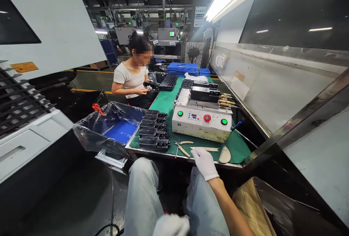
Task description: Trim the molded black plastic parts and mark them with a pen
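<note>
My right hand (pixel 205 163), in a white glove, reaches over the front edge of the green-topped table (pixel 242 152). Its fingertips are at a slim beige-handled knife (pixel 209 149) with a pointed tip; contact is unclear, and the fingers look extended. Left of that hand lie cutting pliers (pixel 185 148) with beige handles, jaws pointing left. On the right is a beige half-round piece (pixel 225 154). My left hand (pixel 172 225), also white-gloved, is low between my knees. Motion blurs it and its fingers cannot be made out.
A white control box (pixel 201 129) with buttons carries a black part (pixel 204 93). Stacked black parts (pixel 154 134) line the table's left edge, beside a plastic-lined blue bin (pixel 121 131). A co-worker (pixel 133 76) sits beyond, handling a dark part. A metal frame slants along the right.
</note>
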`<state>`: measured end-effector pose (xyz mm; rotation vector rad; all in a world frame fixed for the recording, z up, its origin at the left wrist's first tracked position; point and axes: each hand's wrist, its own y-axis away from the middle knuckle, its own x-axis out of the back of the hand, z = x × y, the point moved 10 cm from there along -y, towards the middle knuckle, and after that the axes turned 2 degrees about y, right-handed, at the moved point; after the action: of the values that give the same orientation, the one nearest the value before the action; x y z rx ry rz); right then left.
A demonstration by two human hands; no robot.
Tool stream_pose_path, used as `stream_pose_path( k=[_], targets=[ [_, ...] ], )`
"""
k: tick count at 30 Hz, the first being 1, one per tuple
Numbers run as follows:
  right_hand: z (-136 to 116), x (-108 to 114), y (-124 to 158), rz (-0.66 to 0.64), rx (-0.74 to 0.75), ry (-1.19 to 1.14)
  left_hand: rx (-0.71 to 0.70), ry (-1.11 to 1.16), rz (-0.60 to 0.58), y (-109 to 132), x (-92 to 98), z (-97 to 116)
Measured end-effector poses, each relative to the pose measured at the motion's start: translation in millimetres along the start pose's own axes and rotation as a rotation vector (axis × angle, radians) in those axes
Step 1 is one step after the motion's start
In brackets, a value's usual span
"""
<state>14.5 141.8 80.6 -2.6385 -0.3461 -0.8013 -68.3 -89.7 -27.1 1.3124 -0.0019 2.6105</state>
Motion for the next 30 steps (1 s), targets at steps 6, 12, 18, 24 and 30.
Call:
stream_pose_path(
  k=[6,12,18,24,30],
  targets=[
    [-4.7,20.8,19.3,0.102,0.152,0.233,0.043,-0.320,0.637,-45.6,214.2,-48.0],
    [40.4,38.2,-20.1,-0.245,0.024,0.743,-0.002,-0.548,0.407,-114.7,263.8,-83.4],
    [41.7,35.7,-41.0,-0.383,-0.018,0.781,-0.019,-0.643,0.359,-133.1,258.5,-80.5],
    [32.1,77.4,-35.7,-0.179,-0.093,0.822,-0.013,-0.668,0.470,-116.3,250.0,-84.7],
    [100.2,133.3,0.5,-0.094,-0.609,0.802,-0.382,-0.563,0.735,-63.6,206.2,-44.0]
  ],
)
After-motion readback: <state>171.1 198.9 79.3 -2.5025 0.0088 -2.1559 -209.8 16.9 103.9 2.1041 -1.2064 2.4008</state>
